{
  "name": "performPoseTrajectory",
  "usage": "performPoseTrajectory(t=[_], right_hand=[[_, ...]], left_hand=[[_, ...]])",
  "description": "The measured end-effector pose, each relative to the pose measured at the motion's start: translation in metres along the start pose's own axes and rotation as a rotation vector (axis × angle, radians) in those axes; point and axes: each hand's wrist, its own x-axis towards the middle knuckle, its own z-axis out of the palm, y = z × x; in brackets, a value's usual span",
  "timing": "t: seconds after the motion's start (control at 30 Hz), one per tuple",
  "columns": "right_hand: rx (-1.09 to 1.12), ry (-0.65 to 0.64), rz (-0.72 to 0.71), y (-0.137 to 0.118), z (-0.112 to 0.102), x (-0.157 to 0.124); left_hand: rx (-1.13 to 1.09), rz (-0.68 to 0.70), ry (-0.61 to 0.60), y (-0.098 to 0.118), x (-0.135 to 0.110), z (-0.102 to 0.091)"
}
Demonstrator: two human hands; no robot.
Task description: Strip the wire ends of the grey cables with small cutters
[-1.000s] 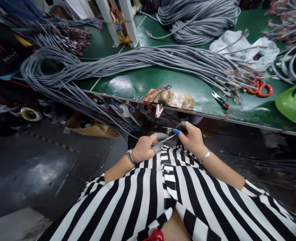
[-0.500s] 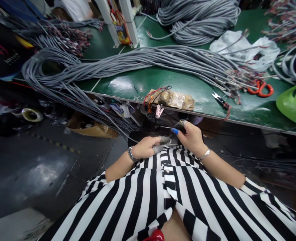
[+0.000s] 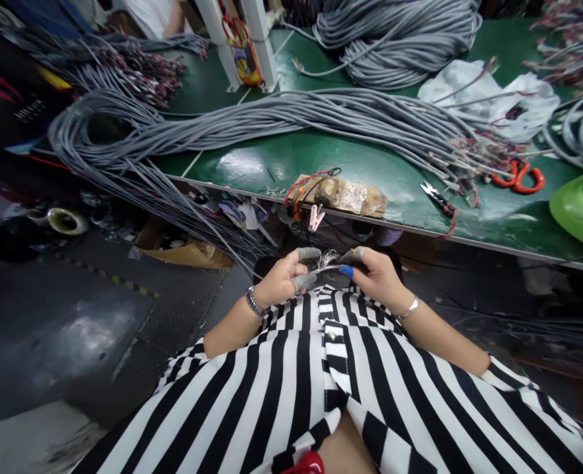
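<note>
A grey cable point(image 3: 325, 269) with a tuft of frayed pale strands point(image 3: 328, 257) runs between my hands, in front of my striped shirt. My left hand point(image 3: 279, 280), wearing grey finger covers, is closed around the cable at one side; its exact grip is partly hidden. From the other side my right hand point(image 3: 380, 278) pinches the cable end between a blue-covered thumb and a grey-covered finger. Just beyond my hands, a pink clip point(image 3: 315, 217) hangs at the bench edge beside a taped wooden block point(image 3: 353, 196) with red and black leads.
A long bundle of grey cables point(image 3: 252, 118) lies across the green bench point(image 3: 237, 163) and droops off its left edge. Small snips point(image 3: 438, 199), orange-handled scissors point(image 3: 518, 176) and a green plastic basket point(image 3: 580, 209) are at the right. A cardboard box point(image 3: 185, 247) sits below.
My left hand has shifted slightly left and its fingers have parted more around the cable. The frayed strands now show between my hands. The thin pale end by my right fingers no longer points up-left.
</note>
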Motion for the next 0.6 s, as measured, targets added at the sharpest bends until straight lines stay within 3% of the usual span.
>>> performPoseTrajectory(t=[0.1,0.2,0.33,0.47,0.6], right_hand=[[-0.104,-0.067,0.0,0.0,0.002,0.003],[-0.228,-0.109,0.021,0.001,0.004,0.003],[-0.266,-0.172,0.078,0.003,0.007,0.002],[-0.307,-0.174,0.113,0.001,0.007,0.002],[-0.466,-0.069,0.007,-0.008,0.0,0.004]], left_hand=[[-0.069,-0.065,0.014,-0.001,0.0,0.001],[-0.038,-0.037,0.13,-0.005,0.001,0.002],[0.289,0.133,0.338,-0.01,-0.002,0.003],[0.69,0.259,0.268,-0.014,-0.004,0.001],[0.625,0.143,0.207,-0.012,-0.004,-0.003]])
